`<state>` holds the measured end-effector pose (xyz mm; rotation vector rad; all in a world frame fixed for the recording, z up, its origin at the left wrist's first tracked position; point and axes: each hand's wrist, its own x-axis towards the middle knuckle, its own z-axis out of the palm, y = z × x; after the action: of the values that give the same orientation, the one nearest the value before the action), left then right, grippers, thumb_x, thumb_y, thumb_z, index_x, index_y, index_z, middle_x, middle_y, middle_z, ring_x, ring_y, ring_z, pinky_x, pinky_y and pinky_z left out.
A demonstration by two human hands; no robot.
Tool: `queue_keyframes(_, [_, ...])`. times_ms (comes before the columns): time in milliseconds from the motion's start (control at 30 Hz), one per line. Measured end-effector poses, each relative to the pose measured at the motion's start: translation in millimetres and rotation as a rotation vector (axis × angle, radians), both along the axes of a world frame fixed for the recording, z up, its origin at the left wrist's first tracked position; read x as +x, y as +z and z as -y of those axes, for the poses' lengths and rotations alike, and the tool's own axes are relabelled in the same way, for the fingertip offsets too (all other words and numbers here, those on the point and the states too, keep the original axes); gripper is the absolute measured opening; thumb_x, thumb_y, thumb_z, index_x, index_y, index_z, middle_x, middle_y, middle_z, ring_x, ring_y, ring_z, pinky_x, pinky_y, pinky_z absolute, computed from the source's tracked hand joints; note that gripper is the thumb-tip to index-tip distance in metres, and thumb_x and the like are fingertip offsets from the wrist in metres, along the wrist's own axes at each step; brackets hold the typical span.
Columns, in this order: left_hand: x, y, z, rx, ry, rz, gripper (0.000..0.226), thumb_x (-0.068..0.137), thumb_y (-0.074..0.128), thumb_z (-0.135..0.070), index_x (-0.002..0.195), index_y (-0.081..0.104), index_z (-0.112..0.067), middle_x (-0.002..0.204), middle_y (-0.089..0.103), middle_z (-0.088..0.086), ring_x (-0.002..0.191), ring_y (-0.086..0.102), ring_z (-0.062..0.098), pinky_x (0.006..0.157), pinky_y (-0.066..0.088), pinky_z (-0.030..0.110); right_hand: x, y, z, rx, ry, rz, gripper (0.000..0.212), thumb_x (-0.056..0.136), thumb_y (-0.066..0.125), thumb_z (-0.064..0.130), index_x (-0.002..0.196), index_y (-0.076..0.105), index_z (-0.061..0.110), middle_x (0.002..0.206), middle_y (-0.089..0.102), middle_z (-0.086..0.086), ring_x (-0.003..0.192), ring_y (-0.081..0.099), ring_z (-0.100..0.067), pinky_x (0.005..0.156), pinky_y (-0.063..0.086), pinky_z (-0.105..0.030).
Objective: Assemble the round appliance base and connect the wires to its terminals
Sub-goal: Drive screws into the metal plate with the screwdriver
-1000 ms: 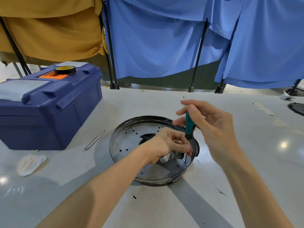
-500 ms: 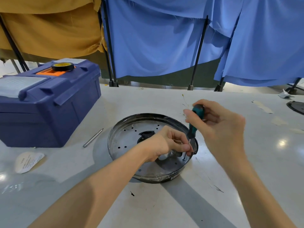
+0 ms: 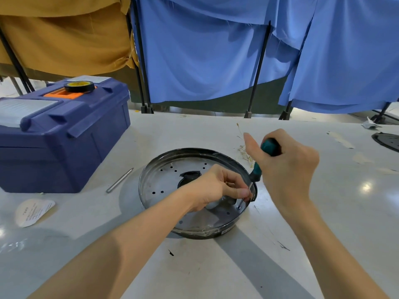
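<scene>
Round base (image 3: 164, 182) is sitting mid-bench (image 3: 323, 223): a shallow shiny metal pan dotted with small holes, with a dark jagged cutout in the centre. Right hand (image 3: 289, 169) fingers are wrapping the teal screwdriver (image 3: 256, 170), and left hand (image 3: 213, 188) fingers are pinching its shaft near the base's right rim. Compared with a moment ago, the right thumb's sticking out now.

Table (image 3: 323, 212), toolbox (image 3: 64, 143), round base (image 3: 164, 180) (perforated), rod (image 3: 119, 180)

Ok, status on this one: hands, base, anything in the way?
Right hand grips screwdriver, tip down in base near its rim. Left hand pinches the shaft. Nothing in the way.
</scene>
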<state>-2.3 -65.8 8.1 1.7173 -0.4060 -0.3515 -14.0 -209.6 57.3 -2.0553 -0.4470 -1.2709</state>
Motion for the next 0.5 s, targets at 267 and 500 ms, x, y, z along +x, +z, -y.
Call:
queue_keyframes(267, [-0.8,0.3,-1.9,-0.019,-0.023,0.014,0.015,0.087,0.066,0.002,0.077,0.07,-0.008,0.076,0.07,0.002,0.072,0.064,0.007,0.071,0.05,0.019,3.2,24.1,31.9,-0.168,0.671,-0.628,0.038,0.091,0.064,0.021,0.127,0.06,0.033,0.107,0.071,0.004,0.092,0.07,-0.004,0.08,0.053,-0.011])
queue_keyframes(500, [1.8,-1.6,-0.9,0.014,0.008,0.013,0.009,0.079,0.078,-0.008,0.082,0.078,-0.016,0.082,0.067,0.017,0.079,0.051,0.023,0.078,0.046,0.029,4.3,4.2,12.0,-0.055,-0.03,-0.191,0.035,0.084,0.075,0.034,0.073,0.057,0.006,0.053,0.048,-0.005,0.046,0.047,-0.029,0.049,0.047,-0.037])
